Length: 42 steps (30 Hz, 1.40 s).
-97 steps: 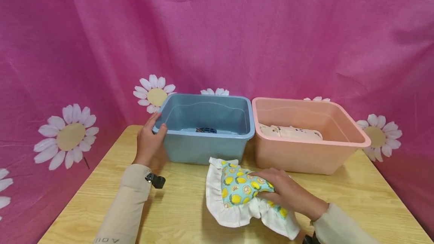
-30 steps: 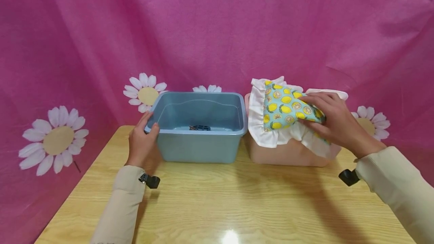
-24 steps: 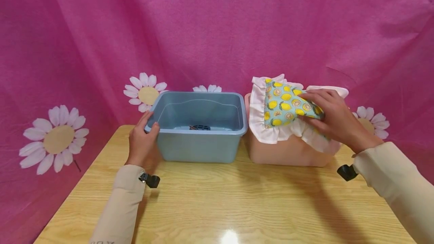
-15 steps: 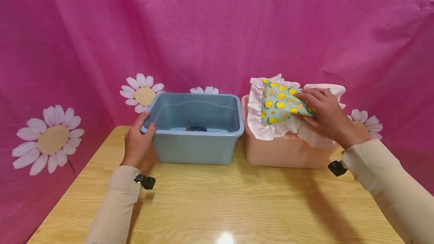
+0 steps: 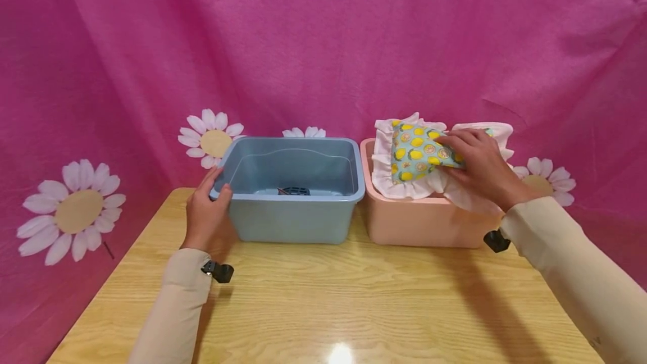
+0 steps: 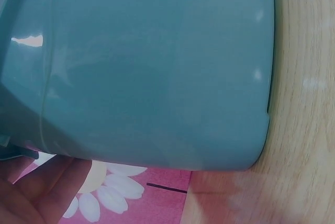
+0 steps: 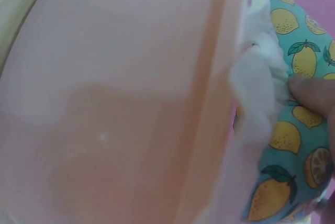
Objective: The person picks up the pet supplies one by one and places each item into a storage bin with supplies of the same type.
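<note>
My right hand (image 5: 480,166) pinches a small frilled cushion (image 5: 410,156) with yellow lemons on turquoise cloth and a white ruffle. The cushion is bunched at the middle and lies across the opening of the pink tub (image 5: 422,222), its ruffle overlapping the front rim. In the right wrist view, a thumb (image 7: 313,92) presses into the lemon cloth beside the tub's outer wall (image 7: 131,51). At the left, my left hand (image 5: 204,215) grips the corner rim of the blue tub (image 5: 293,221), thumb in front. Its fingers (image 6: 60,187) show beneath the rim in the left wrist view.
Inside the blue tub lies a small dark slatted object (image 5: 295,190). Both tubs stand side by side on a wooden table (image 5: 303,296), against a magenta curtain (image 5: 303,44) printed with daisies. The pink tub's inside is mostly covered by the cushion.
My right hand has carried the cushion from the table up and right, over the pink tub, and lowered it slightly. The pale roll in that tub is now hidden. My left hand keeps its grip.
</note>
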{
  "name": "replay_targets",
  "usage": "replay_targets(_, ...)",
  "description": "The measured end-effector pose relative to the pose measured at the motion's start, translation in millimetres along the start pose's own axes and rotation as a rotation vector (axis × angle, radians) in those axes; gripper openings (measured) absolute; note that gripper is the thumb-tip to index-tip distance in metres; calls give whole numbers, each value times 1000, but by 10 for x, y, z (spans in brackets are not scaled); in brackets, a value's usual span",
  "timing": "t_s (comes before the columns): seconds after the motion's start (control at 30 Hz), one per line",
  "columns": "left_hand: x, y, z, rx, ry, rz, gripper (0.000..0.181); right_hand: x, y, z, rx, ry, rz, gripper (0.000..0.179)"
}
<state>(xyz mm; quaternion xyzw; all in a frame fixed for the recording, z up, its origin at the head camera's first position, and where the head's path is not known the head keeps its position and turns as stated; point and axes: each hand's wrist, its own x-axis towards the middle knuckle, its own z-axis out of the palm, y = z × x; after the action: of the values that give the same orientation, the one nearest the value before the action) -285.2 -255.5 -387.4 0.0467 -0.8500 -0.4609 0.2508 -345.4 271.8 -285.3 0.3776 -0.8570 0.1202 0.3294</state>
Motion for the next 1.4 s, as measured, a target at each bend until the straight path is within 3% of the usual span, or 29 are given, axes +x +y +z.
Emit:
replay_targets(0.3, 18, -39, -7, 0, 23, 28, 51, 32, -2, 217, -24, -55, 7, 54)
replay_targets(0.53, 15, -63, 8, 9, 32, 23, 51, 26, -40, 295, -22, -156, 21, 53)
replay_targets(0.77, 12, -42, 18, 4, 39, 24, 50, 52, -16, 336, -30, -205, 49, 51)
replay_targets(1.1, 27, -55, 3, 3, 42, 9, 50, 79, -1, 382, -24, -365, 158, 50)
replay_targets(1.3, 36, -54, 4, 6, 56, 20, 49, 60, 29, 382, 48, -439, 232, 52)
replay_targets(1.4, 34, -45, 12, 2, 54, 27, 49, 24, 58, 363, 72, -462, 229, 57)
